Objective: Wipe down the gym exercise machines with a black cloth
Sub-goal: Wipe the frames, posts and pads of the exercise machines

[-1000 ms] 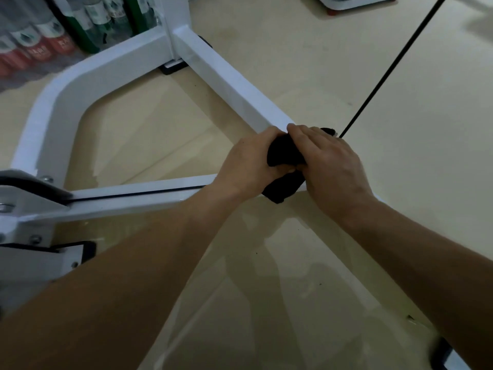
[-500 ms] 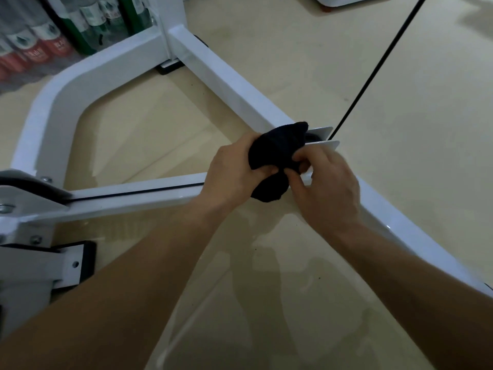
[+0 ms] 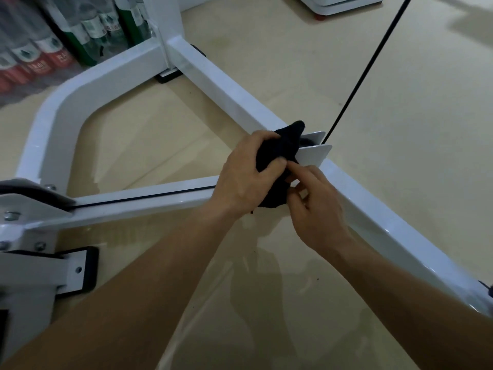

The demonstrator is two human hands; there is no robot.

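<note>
Head cam looking down: left grip [image 3: 248, 172] is wrapped around the bunched-up black cloth [image 3: 282, 148], holding it right against the white machine frame [image 3: 226, 94] where the bars meet. Right grip [image 3: 314, 206] sits just beside it, fingers curled and pinching the cloth's lower part. Two small bracket plates [image 3: 316, 154] stick up just past the cloth, with a black cable [image 3: 368, 68] running up from them.

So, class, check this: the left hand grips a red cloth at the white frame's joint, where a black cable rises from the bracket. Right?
No: the cloth is black, not red, as the head view shows. The rest holds: the left hand grips it at the white frame's joint, where a black cable rises from the bracket.
</note>
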